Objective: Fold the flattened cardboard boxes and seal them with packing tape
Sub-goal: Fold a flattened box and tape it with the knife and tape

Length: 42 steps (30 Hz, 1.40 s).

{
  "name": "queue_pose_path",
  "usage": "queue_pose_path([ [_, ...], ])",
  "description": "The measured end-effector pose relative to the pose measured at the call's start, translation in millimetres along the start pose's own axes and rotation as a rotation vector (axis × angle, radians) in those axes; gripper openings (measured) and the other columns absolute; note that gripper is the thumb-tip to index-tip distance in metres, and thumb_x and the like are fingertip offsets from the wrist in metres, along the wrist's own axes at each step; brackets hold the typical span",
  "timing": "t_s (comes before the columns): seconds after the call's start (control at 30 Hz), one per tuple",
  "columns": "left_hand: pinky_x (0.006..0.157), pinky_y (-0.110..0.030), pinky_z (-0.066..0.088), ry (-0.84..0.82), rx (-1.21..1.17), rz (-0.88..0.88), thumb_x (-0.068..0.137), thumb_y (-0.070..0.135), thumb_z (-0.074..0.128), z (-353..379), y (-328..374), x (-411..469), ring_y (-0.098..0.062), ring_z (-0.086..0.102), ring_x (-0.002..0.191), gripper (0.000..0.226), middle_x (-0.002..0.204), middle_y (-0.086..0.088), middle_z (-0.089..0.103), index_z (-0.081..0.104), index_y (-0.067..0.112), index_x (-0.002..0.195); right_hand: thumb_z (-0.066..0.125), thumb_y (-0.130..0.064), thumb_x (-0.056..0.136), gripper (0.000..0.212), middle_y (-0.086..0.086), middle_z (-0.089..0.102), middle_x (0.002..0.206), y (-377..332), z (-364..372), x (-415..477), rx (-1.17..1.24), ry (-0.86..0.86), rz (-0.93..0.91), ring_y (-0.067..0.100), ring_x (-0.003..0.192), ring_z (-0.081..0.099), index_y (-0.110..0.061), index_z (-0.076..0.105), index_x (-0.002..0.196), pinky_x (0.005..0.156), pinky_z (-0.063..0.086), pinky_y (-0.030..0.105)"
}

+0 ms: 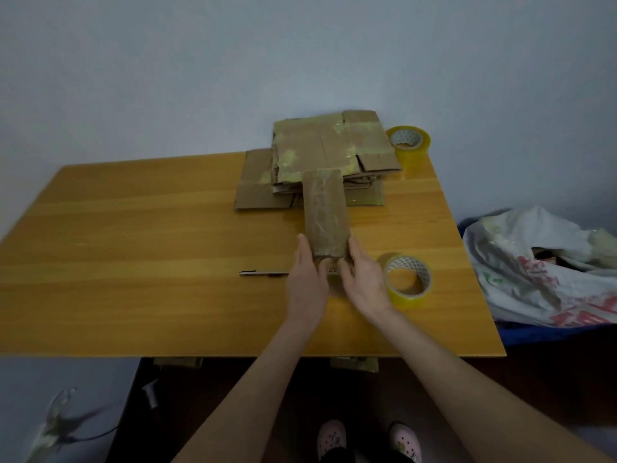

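Note:
A folded, taped cardboard box [324, 212] stands upright on the wooden table [133, 245], right of centre. My left hand [307, 279] presses its lower left side and my right hand [362, 279] its lower right side, so both hands grip the box near its base. Behind it lies a stack of flattened cardboard boxes [320, 155] with strips of old tape. One roll of clear packing tape [407, 282] lies just right of my right hand. A second tape roll [409, 142] sits at the far right corner beside the stack.
A pen-like utility knife [263, 273] lies on the table left of my left hand. A white plastic bag [541, 265] rests on something blue beyond the table's right edge. Cardboard pieces [354, 364] show under the near edge. My feet in pink shoes [367, 439] are below.

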State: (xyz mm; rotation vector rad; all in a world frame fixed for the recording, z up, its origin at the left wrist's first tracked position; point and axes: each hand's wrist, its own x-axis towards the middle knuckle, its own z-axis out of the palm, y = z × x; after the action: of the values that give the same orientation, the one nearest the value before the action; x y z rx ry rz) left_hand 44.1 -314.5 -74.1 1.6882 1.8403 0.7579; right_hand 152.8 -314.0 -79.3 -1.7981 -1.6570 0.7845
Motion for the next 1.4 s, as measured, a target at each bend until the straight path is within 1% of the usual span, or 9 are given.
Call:
queue_pose_path([
  [0.2, 0.090, -0.030, 0.043, -0.019, 0.106, 0.056, 0.094, 0.025, 0.057, -3.9, -23.6, 12.2, -0.028, 0.058, 0.108, 0.074, 0.124, -0.017, 0.060, 0.013, 0.007, 0.151, 0.069, -0.041, 0.085, 0.064, 0.011, 0.068, 0.115, 9.4, -7.4, 14.9, -0.138, 0.010, 0.020, 0.030, 0.103, 0.063, -0.019, 0.047, 0.141, 0.083, 0.051, 0.039],
  [0.37, 0.075, -0.022, 0.041, 0.066, 0.014, 0.100, 0.094, 0.013, 0.058, -6.4, -30.1, 18.4, -0.018, 0.058, 0.080, 0.061, 0.099, -0.015, 0.069, 0.029, 0.007, 0.147, 0.058, -0.038, 0.093, 0.033, 0.014, 0.073, 0.094, 19.9, -6.0, 19.4, -0.209, 0.008, -0.049, 0.033, 0.085, 0.066, -0.014, 0.068, 0.114, 0.071, 0.046, 0.037],
  [0.53, 0.067, -0.009, 0.040, 0.061, -0.192, 0.001, 0.100, 0.014, 0.044, 1.7, -30.2, 12.6, -0.006, 0.053, 0.074, 0.050, 0.095, -0.002, 0.060, 0.028, 0.009, 0.147, 0.051, -0.025, 0.099, 0.025, 0.018, 0.073, 0.090, 26.7, -0.3, 18.5, -0.206, 0.005, -0.110, 0.036, 0.080, 0.066, -0.013, 0.069, 0.112, 0.070, 0.048, 0.039],
  [0.77, 0.073, -0.026, 0.041, -0.117, -0.272, -0.222, 0.104, 0.035, 0.026, -2.9, -30.0, 13.9, -0.021, 0.057, 0.095, 0.040, 0.103, -0.009, 0.061, 0.058, 0.011, 0.107, 0.047, -0.023, 0.101, 0.031, 0.017, 0.071, 0.102, 21.2, -10.6, 16.2, -0.165, -0.091, -0.077, 0.034, 0.091, 0.067, -0.014, 0.061, 0.128, 0.078, 0.053, 0.039],
  [0.87, 0.100, -0.035, 0.043, -0.079, -0.189, -0.103, 0.103, 0.037, 0.032, -12.0, -27.5, 18.3, -0.025, 0.048, 0.126, 0.052, 0.138, -0.009, 0.050, 0.032, 0.008, 0.146, 0.064, -0.038, 0.090, 0.060, 0.009, 0.064, 0.125, 12.2, -21.0, 17.3, -0.085, -0.108, -0.068, 0.029, 0.109, 0.063, -0.016, 0.043, 0.142, 0.090, 0.052, 0.042],
  [1.0, 0.109, -0.036, 0.036, -0.073, -0.185, 0.011, 0.099, 0.027, 0.049, -8.3, -12.1, 18.4, -0.021, 0.037, 0.136, 0.070, 0.151, -0.010, 0.036, 0.009, 0.007, 0.152, 0.064, -0.049, 0.086, 0.088, 0.012, 0.064, 0.122, -5.2, -20.7, 29.4, -0.223, -0.130, -0.077, 0.030, 0.102, 0.063, -0.022, 0.015, 0.154, 0.082, 0.054, 0.043],
  [1.1, 0.101, -0.033, 0.043, -0.065, -0.129, -0.016, 0.097, 0.028, 0.052, -7.8, -12.0, 23.2, -0.023, 0.047, 0.127, 0.071, 0.142, -0.010, 0.046, 0.012, 0.005, 0.151, 0.061, -0.047, 0.089, 0.081, 0.017, 0.067, 0.106, -5.0, -18.8, 33.4, -0.276, -0.139, -0.059, 0.031, 0.091, 0.064, -0.022, 0.018, 0.153, 0.077, 0.053, 0.042],
  [1.23, 0.100, -0.033, 0.044, -0.085, -0.253, -0.091, 0.102, 0.032, 0.040, -11.2, -17.3, 28.9, -0.020, 0.051, 0.123, 0.054, 0.136, 0.002, 0.050, 0.027, 0.011, 0.150, 0.056, -0.038, 0.095, 0.063, 0.012, 0.068, 0.118, 4.6, -18.8, 25.0, -0.077, -0.060, -0.071, 0.027, 0.101, 0.065, -0.023, 0.030, 0.150, 0.088, 0.052, 0.040],
  [1.4, 0.100, -0.033, 0.045, -0.033, -0.294, -0.147, 0.101, 0.032, 0.042, -3.9, -12.3, 31.5, -0.017, 0.052, 0.121, 0.048, 0.136, -0.002, 0.054, 0.038, 0.013, 0.146, 0.057, -0.072, 0.077, 0.079, 0.002, 0.068, 0.113, 0.8, -10.9, 34.0, -0.154, -0.071, 0.119, 0.026, 0.099, 0.064, -0.024, 0.046, 0.139, 0.078, 0.055, 0.038],
])
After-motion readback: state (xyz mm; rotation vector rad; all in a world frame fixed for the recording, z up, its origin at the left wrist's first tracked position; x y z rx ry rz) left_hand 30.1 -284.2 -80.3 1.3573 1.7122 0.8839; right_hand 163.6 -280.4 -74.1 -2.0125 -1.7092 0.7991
